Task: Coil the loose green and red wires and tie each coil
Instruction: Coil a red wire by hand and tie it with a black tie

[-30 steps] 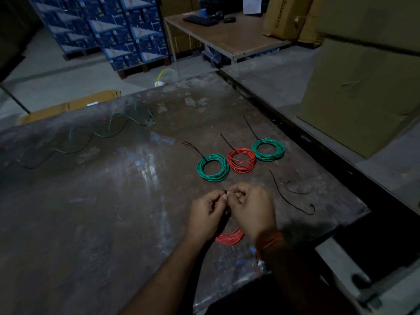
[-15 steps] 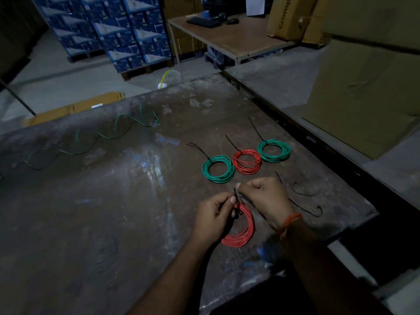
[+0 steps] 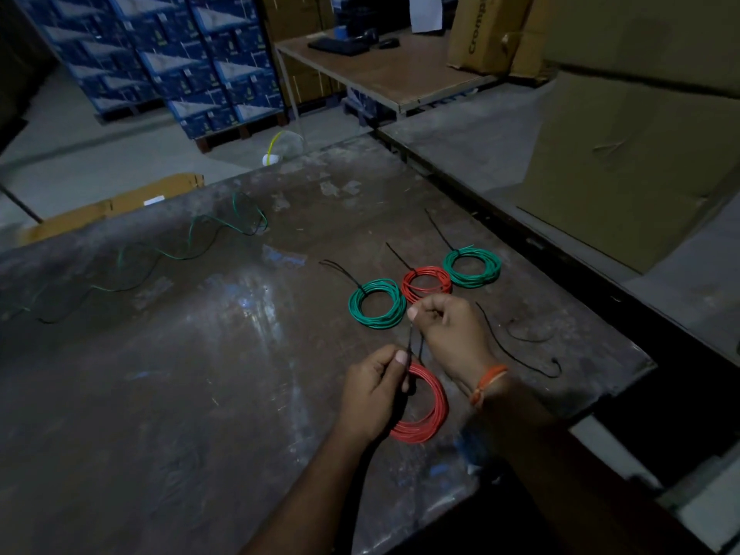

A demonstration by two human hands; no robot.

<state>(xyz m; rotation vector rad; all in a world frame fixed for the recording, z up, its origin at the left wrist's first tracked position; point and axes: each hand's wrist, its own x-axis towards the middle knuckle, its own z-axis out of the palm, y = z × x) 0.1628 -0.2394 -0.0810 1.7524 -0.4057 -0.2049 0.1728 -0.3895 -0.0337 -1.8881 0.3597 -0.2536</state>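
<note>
A red wire coil [image 3: 428, 410] lies on the dark worktable [image 3: 200, 374] near its front edge. My left hand [image 3: 376, 390] pinches the coil's top where a thin black tie [image 3: 412, 342] wraps it. My right hand [image 3: 452, 334] pinches the tie's upper end, a little above and beyond the coil. Farther back lie three tied coils: a green one [image 3: 376, 303], a red one [image 3: 427, 283] and another green one [image 3: 473, 267], each with a black tie tail. A loose green wire [image 3: 176, 254] snakes across the table's far left.
Two spare black ties [image 3: 516, 350] lie right of my right hand. A large cardboard box [image 3: 624, 146] stands on the grey bench at right. Beyond are a wooden desk [image 3: 384, 78], stacked blue cartons [image 3: 180, 62] and a flat carton [image 3: 120, 202] on the floor.
My hands have moved apart: the right hand has drawn the black tie up and away while the left stays at the coil. More of the red coil now shows on the table.
</note>
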